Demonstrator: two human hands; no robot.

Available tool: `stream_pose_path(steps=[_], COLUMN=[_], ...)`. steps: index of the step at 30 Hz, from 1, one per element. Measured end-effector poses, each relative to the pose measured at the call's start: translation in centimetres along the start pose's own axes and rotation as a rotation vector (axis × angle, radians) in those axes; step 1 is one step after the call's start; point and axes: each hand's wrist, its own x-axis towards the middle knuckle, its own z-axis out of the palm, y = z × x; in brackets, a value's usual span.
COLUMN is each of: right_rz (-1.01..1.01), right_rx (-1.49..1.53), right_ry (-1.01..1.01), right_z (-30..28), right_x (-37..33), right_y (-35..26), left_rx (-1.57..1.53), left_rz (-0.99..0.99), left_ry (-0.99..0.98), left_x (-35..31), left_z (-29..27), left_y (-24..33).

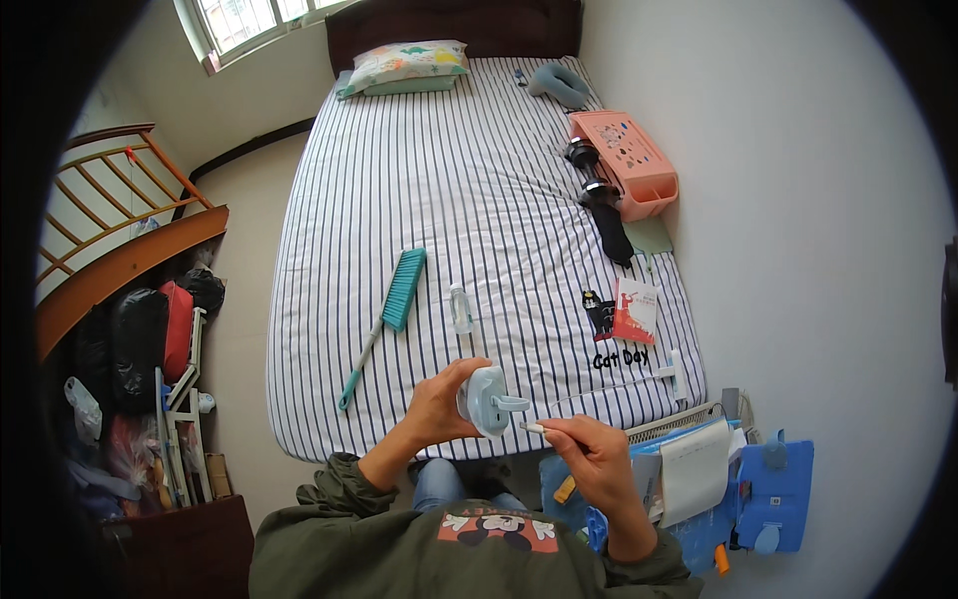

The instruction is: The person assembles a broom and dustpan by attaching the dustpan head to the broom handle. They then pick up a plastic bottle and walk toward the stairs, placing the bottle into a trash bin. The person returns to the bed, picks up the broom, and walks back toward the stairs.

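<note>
Over the striped bed, left hand grips a pale-blue device; right hand pinches a cable plug, not yet inserted.

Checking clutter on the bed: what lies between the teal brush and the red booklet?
Head view: a small clear bottle lies on the striped sheet between the teal brush and the red booklet; nothing else.

One bed with a blue-striped white sheet carries one patterned pillow, one grey neck cushion, one salmon plastic basket, one teal long-handled brush, one small clear bottle and two small printed cards; two hands show, the left hand gripping one pale blue rounded device, the right hand pinching one thin white cable end
</note>
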Motion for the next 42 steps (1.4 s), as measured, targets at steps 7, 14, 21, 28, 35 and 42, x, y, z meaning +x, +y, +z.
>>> stream_pose_path(steps=[7, 14, 21, 28, 35, 42], right_rz=[-0.284, -0.417, -0.462, -0.446, -0.386, -0.307], right_rx=[-0.320, -0.396, -0.436, -0.512, -0.386, -0.243], right_ry=[0.104, 0.101, 0.090, 0.042, 0.116, 0.158], right_z=[1.1, 1.1, 0.6, -0.2, 0.6, 1.3], right_x=[-1.9, -3.4, -4.2, -5.1, -6.0, -7.3], right_y=[-1.2, -1.6, -1.5, -1.5, -0.3, 1.2], left_rx=[0.239, 0.349, 0.442, 0.522, 0.639, 0.671], left_rz=[0.063, 0.078, 0.138, 0.215, 0.164, 0.218], left_ry=[-0.006, -0.014, -0.020, -0.028, -0.104, -0.145], left_x=[-2.4, -3.5, -3.6, -3.6, -3.6, -3.8], left_z=[-2.4, -3.0, -2.7, -2.3, -2.1, -1.6], left_y=[4.2, 6.9, 8.3, 8.5, 9.2, 9.3])
